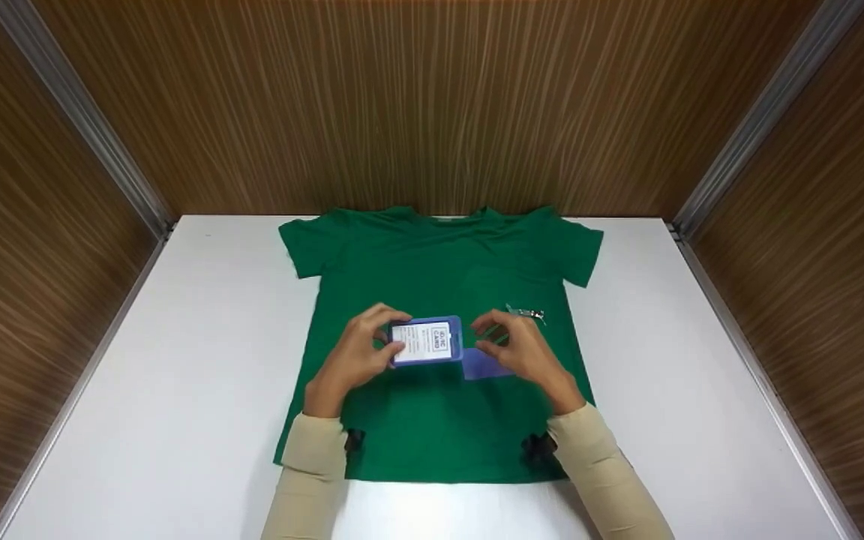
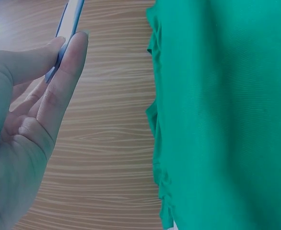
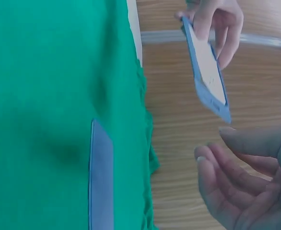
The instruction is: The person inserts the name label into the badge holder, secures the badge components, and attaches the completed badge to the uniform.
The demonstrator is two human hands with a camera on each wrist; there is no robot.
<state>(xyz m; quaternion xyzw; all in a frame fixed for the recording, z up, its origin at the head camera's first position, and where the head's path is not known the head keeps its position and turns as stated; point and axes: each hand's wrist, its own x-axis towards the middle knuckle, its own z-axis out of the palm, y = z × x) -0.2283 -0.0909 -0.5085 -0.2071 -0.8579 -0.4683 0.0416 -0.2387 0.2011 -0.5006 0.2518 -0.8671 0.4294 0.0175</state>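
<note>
My left hand [image 1: 361,349] pinches a blue ID card holder [image 1: 457,339] by its left end, thumb on the front and fingers behind. A white printed card [image 1: 424,341] shows in the holder's frame. In the left wrist view the holder [image 2: 69,24] appears nearly edge-on between thumb and index finger. My right hand [image 1: 520,346] is just right of the holder, its fingers loosely bent with a gap to the thumb and nothing between them. A flat blue-purple cover piece [image 1: 483,364] lies on the green T-shirt [image 1: 432,277], partly hidden under the right hand.
A small metal clip with a clear strap [image 1: 528,313] lies on the shirt beyond the right hand. The shirt is spread flat on a white table [image 1: 207,337]. Wood-patterned panels [image 1: 432,105] stand at the back and on both sides.
</note>
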